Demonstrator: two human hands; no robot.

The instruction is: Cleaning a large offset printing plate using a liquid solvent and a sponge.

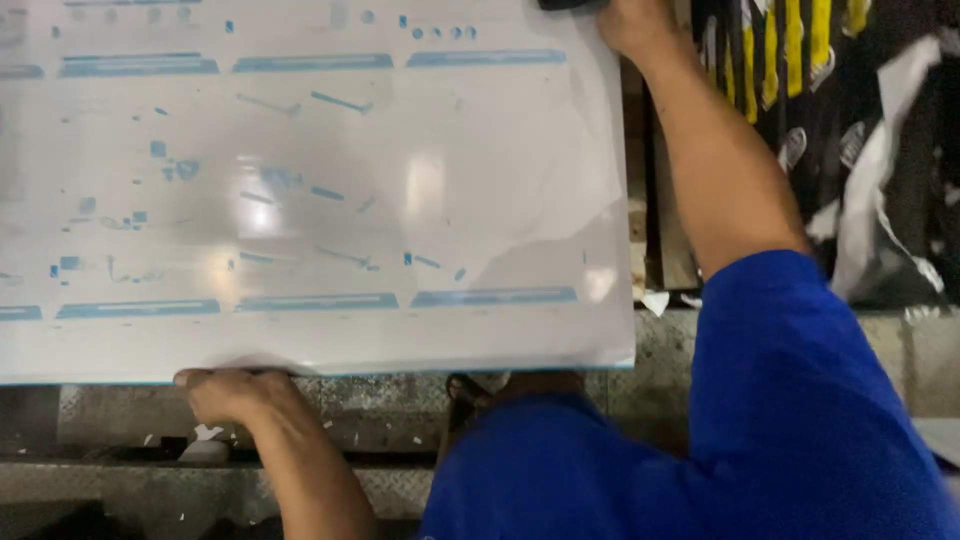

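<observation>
Blue sleeve (800, 400) fills the lower right of the frame. Near edge of a large white sheet with pale blue markings (310, 200) is gripped by the left hand (225, 392), lower left. Far corner is held by the right hand (635, 22), top centre; fingers hidden. Printed black-and-yellow stock (790, 70) is seen upper right.

Gritty metal floor plate (400, 400) (paper scraps scattered) under glaring light.
</observation>
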